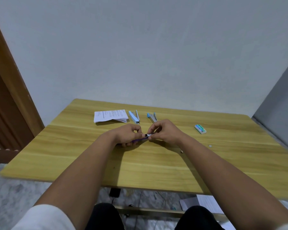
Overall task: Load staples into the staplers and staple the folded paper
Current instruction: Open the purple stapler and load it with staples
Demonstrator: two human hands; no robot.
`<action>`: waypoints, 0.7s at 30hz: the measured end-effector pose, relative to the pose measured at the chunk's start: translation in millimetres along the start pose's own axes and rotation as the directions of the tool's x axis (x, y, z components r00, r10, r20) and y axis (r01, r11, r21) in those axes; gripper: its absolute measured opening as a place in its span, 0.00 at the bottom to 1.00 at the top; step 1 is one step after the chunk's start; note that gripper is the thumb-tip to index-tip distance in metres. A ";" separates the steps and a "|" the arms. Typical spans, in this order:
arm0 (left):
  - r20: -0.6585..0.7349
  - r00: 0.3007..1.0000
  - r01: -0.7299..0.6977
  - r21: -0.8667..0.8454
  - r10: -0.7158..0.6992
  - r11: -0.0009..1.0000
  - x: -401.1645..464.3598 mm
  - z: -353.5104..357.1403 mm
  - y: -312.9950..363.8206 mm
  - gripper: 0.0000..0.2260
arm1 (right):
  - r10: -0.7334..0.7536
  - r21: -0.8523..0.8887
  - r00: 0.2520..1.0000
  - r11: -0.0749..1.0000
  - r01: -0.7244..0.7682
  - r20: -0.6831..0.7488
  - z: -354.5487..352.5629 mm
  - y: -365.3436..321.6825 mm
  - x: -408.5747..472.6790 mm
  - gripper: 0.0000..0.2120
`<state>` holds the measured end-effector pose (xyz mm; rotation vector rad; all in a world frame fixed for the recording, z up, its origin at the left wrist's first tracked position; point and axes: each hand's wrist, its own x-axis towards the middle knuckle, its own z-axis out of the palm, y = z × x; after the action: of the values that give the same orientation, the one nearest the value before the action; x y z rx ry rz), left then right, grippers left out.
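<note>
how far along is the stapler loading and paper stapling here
Done: nothing clearly finished; the two blue staplers lie hinged open beyond the hands, so probably not closed up yet. In hand: the left hand grips a purple stapler while the right hand pinches something at its front end, likely staples. Left: the folded paper lies untouched; the staple box sits to the right.

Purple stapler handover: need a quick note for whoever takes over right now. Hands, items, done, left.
Left hand grips the purple stapler just above the table. Right hand pinches its front end, apparently working on loading.
Two blue staplers lie open beside the folded paper at the far edge; staple box at right.
Done: nothing visibly stapled.
Left: finish loading, staple the paper.
</note>
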<state>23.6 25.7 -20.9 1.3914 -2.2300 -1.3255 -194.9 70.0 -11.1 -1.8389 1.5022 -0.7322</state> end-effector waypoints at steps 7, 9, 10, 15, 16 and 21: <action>0.000 1.000 0.000 0.003 0.000 1.000 -1.3 -0.2 0.2 0.10 | -0.013 0.077 1.000 0.997 0.013 -0.001 -0.3 2.5 -1.8 0.07; 0.002 1.000 0.000 0.003 0.000 1.000 -1.5 -0.6 0.3 0.11 | -0.016 0.053 1.000 0.998 0.016 -0.003 0.3 3.8 -0.6 0.07; 0.001 1.000 -0.001 0.002 0.001 1.000 -1.9 -0.8 0.2 0.11 | -0.017 0.030 1.000 0.999 0.017 -0.004 0.9 4.2 0.8 0.07; 0.003 1.000 0.003 -0.004 -0.003 1.000 -2.9 -0.3 2.1 0.10 | -0.018 -0.048 1.000 0.999 0.018 0.010 1.3 4.8 5.7 0.06; 0.004 1.000 0.007 -0.009 -0.007 1.000 -3.2 -0.4 2.4 0.10 | -0.022 -0.057 1.000 0.998 0.022 0.014 1.6 4.6 6.5 0.07; 0.006 1.000 0.019 -0.016 -0.019 1.000 -3.9 -0.7 3.1 0.10 | -0.035 -0.108 0.999 0.994 0.034 -0.007 4.6 5.6 8.3 0.08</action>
<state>24.2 28.9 -17.1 1.4079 -2.2104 -1.3524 -193.4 61.7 -18.2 -1.9484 1.5463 -0.6884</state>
